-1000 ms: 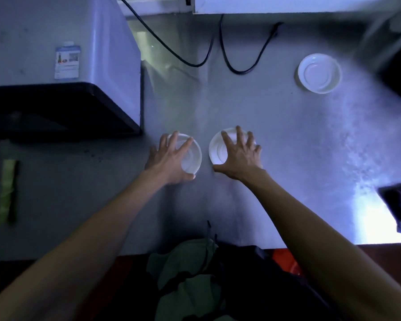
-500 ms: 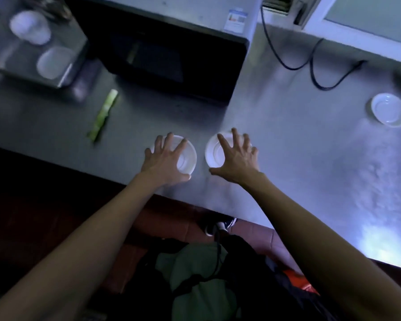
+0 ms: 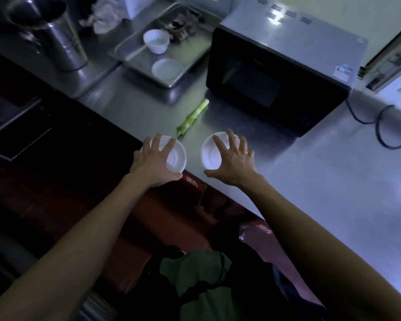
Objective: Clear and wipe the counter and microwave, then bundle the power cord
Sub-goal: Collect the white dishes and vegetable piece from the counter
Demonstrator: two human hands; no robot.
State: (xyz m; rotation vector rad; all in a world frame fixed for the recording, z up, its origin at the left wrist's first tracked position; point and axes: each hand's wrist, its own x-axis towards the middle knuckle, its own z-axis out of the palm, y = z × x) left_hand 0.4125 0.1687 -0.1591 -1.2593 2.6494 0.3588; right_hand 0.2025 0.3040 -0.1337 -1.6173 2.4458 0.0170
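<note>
Two small white round dishes carried at the near edge of the brushed-steel counter (image 3: 322, 181): left hand (image 3: 154, 162) clawed over the left white dish (image 3: 175, 156), fingers curled round its rim; right hand (image 3: 233, 162) gripping the right white dish (image 3: 210, 151) the same way. Left dish partly out past the counter edge, over the floor. Risk: top-down fingertip grip on smooth rims, so a slip or a knock against the edge likely drops and breaks one. Green vegetable stalk (image 3: 192, 118) just beyond the left dish, loose on the counter, not yet cleared. Shallow steel tray (image 3: 134, 59) further back, holding a small white cup (image 3: 156, 40), a white saucer-like dish (image 3: 167, 69) and dark scraps too dim to identify. Black-fronted grey microwave (image 3: 280, 63) to the right, door closed, unwiped by the look. Black power cord (image 3: 380, 126) trailing loose behind it, unbundled. Tall steel pot (image 3: 49, 31) at far left, contents hidden.
</note>
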